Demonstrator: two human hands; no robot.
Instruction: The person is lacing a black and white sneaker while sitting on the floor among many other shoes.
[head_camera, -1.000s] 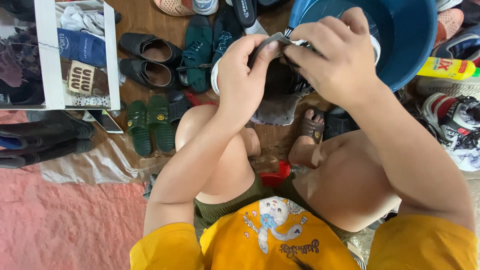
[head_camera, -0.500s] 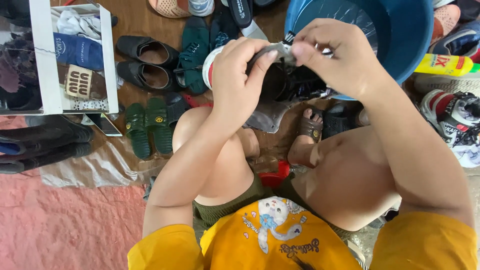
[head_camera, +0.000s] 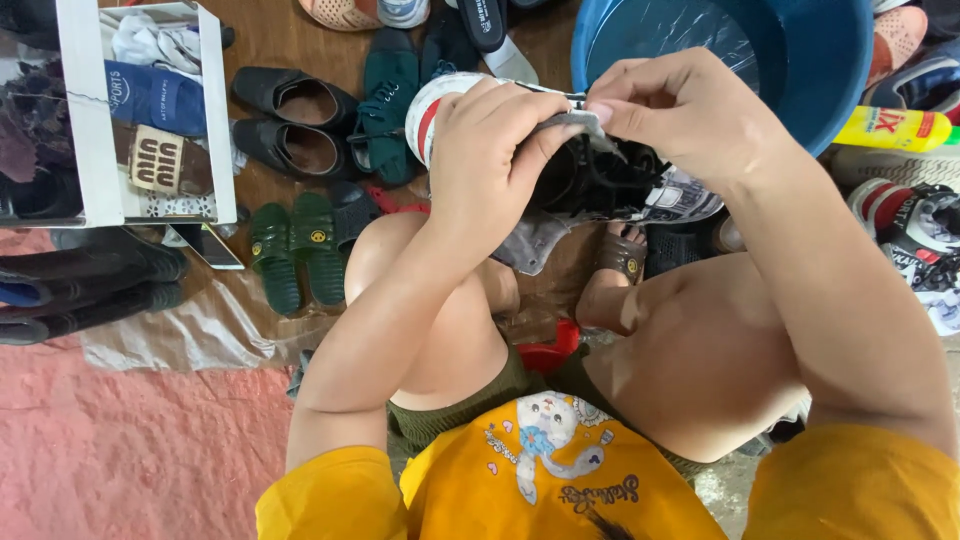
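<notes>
My left hand (head_camera: 490, 150) grips a sneaker (head_camera: 440, 105) with a white and red toe and dark inside, held up above my knees. My right hand (head_camera: 670, 115) pinches the grey tongue or lace part (head_camera: 585, 122) at the top of the same sneaker. Dark laces (head_camera: 600, 175) hang from the shoe under both hands. A grey rag (head_camera: 535, 245) lies below it, by my sandalled foot (head_camera: 620, 260). Most of the shoe's body is hidden behind my hands.
A blue plastic basin (head_camera: 800, 70) stands at the top right, a yellow bottle (head_camera: 890, 128) beside it. Black shoes (head_camera: 295, 120), green sandals (head_camera: 300, 250) and other footwear lie on the brown floor. A white box of items (head_camera: 145, 110) stands at left. Pink mat (head_camera: 130, 450) lower left.
The view has dipped a little, so the hands and sneaker sit lower in the picture. My right hand has shifted its pinch along the top of the shoe. Left hand keeps its grip.
</notes>
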